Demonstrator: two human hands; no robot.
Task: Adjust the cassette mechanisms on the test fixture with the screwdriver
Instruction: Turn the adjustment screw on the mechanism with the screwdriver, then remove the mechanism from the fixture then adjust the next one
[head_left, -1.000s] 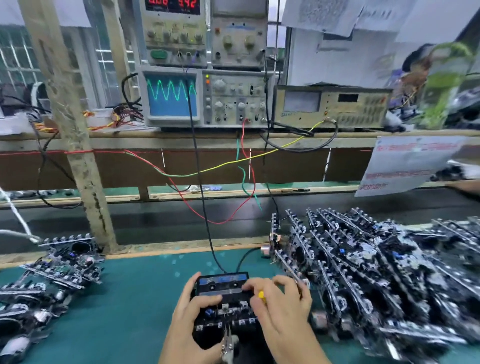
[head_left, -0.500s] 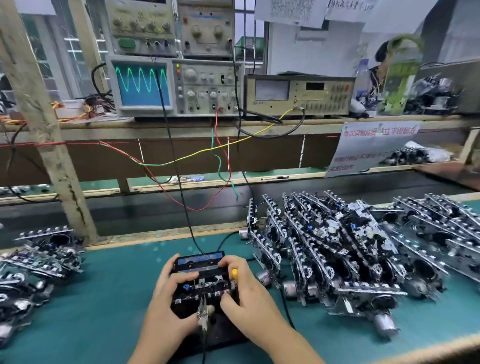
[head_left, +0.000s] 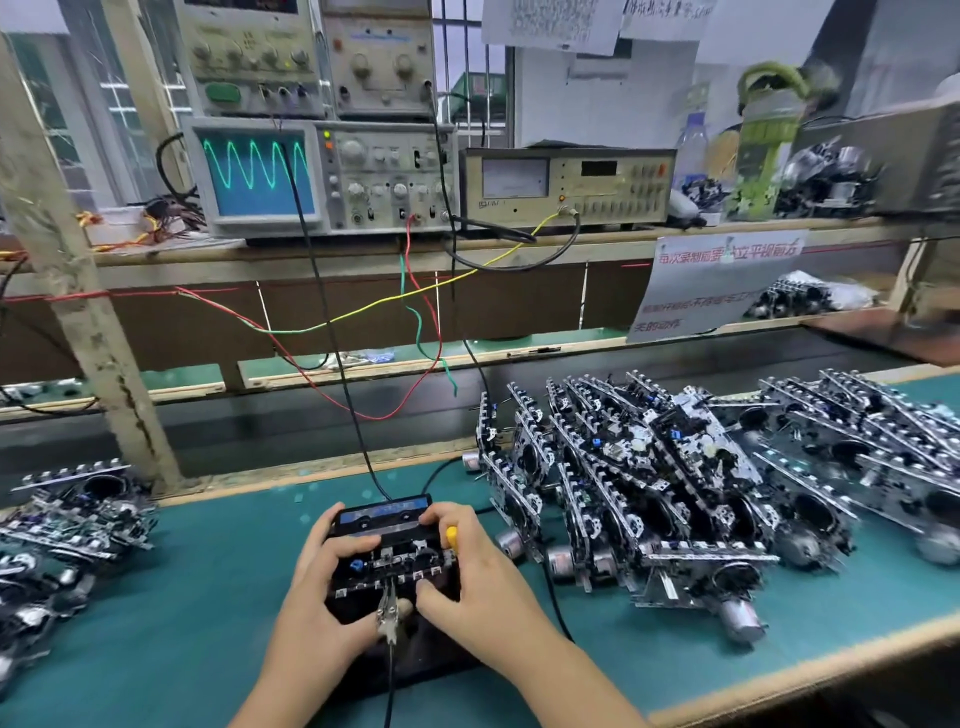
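Fingers of both hands (head_left: 322, 597) (head_left: 483, 582) grip the cassette mechanism (head_left: 392, 558); right holds the screwdriver (head_left: 451, 535), handle pointing up.

Electronics assembly/test workshop. Shelf behind the tabletop (head_left: 208, 597) carries an oscilloscope (head_left: 317, 174) showing a green sine trace, stacked signal instruments (head_left: 311, 54) and a meter unit (head_left: 569, 187). Loose coloured wires (head_left: 363, 312) hang down. Piles of cassette mechanisms (head_left: 649, 499) crowd the right side; a smaller pile (head_left: 67, 519) sits at the left edge.

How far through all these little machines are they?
In hand: both hands, left and right, hold one black cassette mechanism on the fixture, yellow-handled screwdriver in the right. The big silvery pile likely waits; the smaller left heap may be finished.
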